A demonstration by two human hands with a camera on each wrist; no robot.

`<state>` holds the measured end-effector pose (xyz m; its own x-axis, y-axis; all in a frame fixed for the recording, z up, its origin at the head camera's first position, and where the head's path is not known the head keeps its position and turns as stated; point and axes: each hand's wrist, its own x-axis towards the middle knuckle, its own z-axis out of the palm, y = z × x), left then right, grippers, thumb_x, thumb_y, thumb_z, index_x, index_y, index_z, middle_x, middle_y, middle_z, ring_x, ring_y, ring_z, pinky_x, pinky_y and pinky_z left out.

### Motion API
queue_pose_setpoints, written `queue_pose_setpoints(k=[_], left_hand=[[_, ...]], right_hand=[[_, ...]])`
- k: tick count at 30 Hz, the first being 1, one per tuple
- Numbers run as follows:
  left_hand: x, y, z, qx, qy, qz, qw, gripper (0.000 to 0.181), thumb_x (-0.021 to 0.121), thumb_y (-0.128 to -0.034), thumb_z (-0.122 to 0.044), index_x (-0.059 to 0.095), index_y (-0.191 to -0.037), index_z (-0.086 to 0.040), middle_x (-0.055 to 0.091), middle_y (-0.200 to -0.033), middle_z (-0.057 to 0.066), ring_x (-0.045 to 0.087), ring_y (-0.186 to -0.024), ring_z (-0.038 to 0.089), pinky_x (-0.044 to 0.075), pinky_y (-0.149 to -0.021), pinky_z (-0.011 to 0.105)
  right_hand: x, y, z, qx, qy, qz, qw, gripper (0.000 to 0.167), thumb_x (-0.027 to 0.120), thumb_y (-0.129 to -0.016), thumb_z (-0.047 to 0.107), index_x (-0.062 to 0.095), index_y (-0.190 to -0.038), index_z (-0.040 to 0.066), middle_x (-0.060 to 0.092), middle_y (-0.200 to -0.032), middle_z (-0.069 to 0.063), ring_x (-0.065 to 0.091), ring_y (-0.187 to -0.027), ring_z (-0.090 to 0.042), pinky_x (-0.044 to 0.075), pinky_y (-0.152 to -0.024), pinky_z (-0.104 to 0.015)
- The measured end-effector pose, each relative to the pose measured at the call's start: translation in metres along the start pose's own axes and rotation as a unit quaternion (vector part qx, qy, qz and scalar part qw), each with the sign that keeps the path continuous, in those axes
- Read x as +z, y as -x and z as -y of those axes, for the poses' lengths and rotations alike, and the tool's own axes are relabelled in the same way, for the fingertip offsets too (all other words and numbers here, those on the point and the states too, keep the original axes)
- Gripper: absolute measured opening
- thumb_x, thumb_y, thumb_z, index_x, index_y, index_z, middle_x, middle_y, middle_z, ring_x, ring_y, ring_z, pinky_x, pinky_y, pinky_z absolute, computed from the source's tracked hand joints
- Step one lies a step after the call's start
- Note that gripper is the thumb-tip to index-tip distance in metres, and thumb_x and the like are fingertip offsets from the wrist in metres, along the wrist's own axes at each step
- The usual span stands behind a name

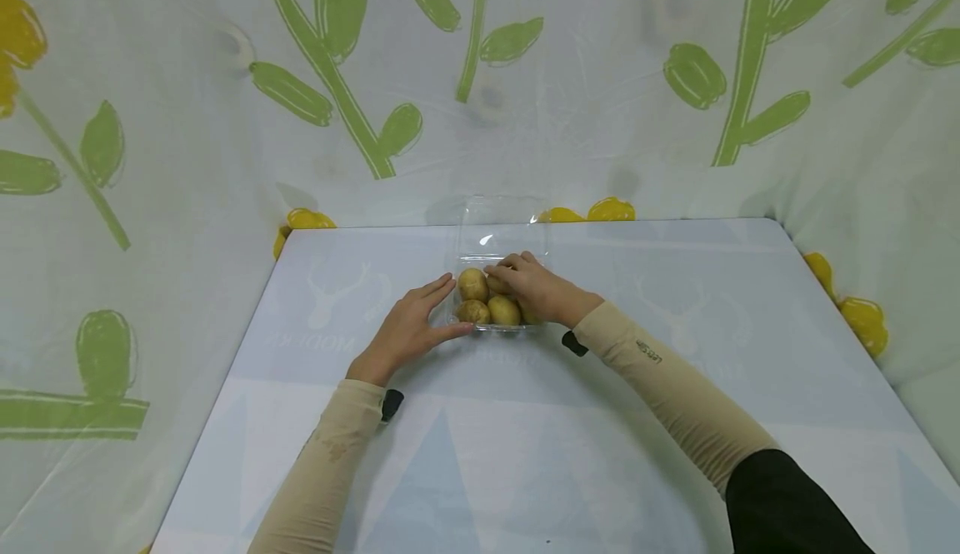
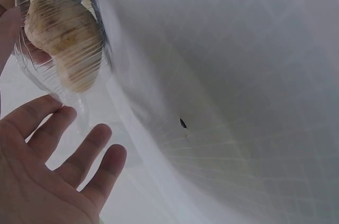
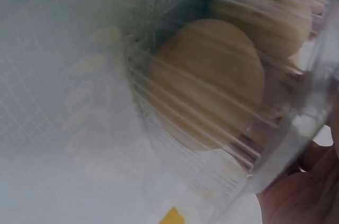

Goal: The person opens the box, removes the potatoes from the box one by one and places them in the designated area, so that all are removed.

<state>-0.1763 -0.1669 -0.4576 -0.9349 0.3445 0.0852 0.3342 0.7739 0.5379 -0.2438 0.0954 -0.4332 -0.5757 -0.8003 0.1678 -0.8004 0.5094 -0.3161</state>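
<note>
Left hand (image 1: 411,325) flanks clear box (image 1: 501,237); right hand (image 1: 542,290) seemingly touches potatoes (image 1: 504,311) inside.

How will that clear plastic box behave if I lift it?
The clear box would probably flex, since its ribbed plastic looks thin. The potatoes inside likely add weight and, being rounded, might roll. Its open lid may swing.

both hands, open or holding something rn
Left hand: open, at the clear container.
Right hand: over a potato; can't tell whether it's holding it.
</note>
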Motion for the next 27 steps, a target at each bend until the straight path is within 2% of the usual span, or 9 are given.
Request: queue_pose_setpoints(k=[4,9,12,18,22,27], left_hand=[[0.001,0.0,0.0,0.003,-0.001,-0.001,1.0,0.092,0.072,-0.0857,-0.063,0.042,-0.155,-0.01,0.035,-0.162,0.001,0.038,-0.145,0.032,0.033,-0.117,0.051],[0.0,0.001,0.0,0.004,-0.001,-0.001,1.0,0.092,0.072,-0.0856,-0.062,0.042,-0.156,-0.01,0.035,-0.162,0.002,0.038,-0.145,0.033,0.033,-0.117,0.051],[0.0,0.001,0.0,0.0,0.0,0.001,1.0,0.092,0.072,-0.0857,-0.063,0.041,-0.156,-0.011,0.034,-0.163,0.001,0.038,-0.145,0.032,0.032,-0.117,0.05],[0.0,0.0,0.0,0.0,-0.001,0.003,1.0,0.091,0.071,-0.087,-0.062,0.041,-0.156,-0.011,0.034,-0.163,0.001,0.037,-0.146,0.031,0.032,-0.118,0.05],[0.0,-0.001,0.001,0.001,-0.001,0.003,1.0,0.091,0.071,-0.0869,-0.062,0.042,-0.155,-0.009,0.035,-0.162,0.002,0.037,-0.145,0.032,0.032,-0.118,0.05],[-0.001,-0.001,0.0,-0.008,-0.004,0.01,0.9999,0.092,0.072,-0.0863,-0.062,0.041,-0.156,-0.011,0.033,-0.163,-0.001,0.036,-0.146,0.03,0.031,-0.118,0.049]], right_hand=[[-0.002,0.001,0.001,0.02,-0.042,0.003,0.9989,0.039,0.053,-0.104,0.0,0.05,-0.143,-0.002,0.054,-0.128,-0.028,0.054,-0.117,-0.041,0.052,-0.099,-0.047],[-0.004,0.001,0.0,0.038,-0.1,0.01,0.9942,0.035,0.051,-0.107,0.007,0.051,-0.141,-0.002,0.049,-0.13,-0.024,0.06,-0.113,-0.035,0.053,-0.099,-0.044],[-0.005,-0.001,-0.001,0.052,-0.105,0.017,0.9929,0.034,0.053,-0.106,0.009,0.053,-0.138,-0.001,0.048,-0.132,-0.022,0.061,-0.113,-0.034,0.053,-0.099,-0.043],[-0.008,-0.003,0.0,0.08,-0.108,0.034,0.9904,0.035,0.058,-0.104,0.011,0.053,-0.137,0.0,0.056,-0.138,-0.019,0.054,-0.129,-0.032,0.044,-0.11,-0.044],[-0.01,-0.001,0.0,0.091,-0.12,0.03,0.9881,0.036,0.064,-0.101,0.01,0.054,-0.135,0.002,0.057,-0.135,-0.016,0.057,-0.122,-0.028,0.048,-0.105,-0.041],[-0.015,0.004,-0.001,0.08,-0.126,0.015,0.9888,0.043,0.071,-0.096,0.007,0.057,-0.136,0.002,0.051,-0.131,-0.016,0.059,-0.113,-0.028,0.054,-0.096,-0.038]])
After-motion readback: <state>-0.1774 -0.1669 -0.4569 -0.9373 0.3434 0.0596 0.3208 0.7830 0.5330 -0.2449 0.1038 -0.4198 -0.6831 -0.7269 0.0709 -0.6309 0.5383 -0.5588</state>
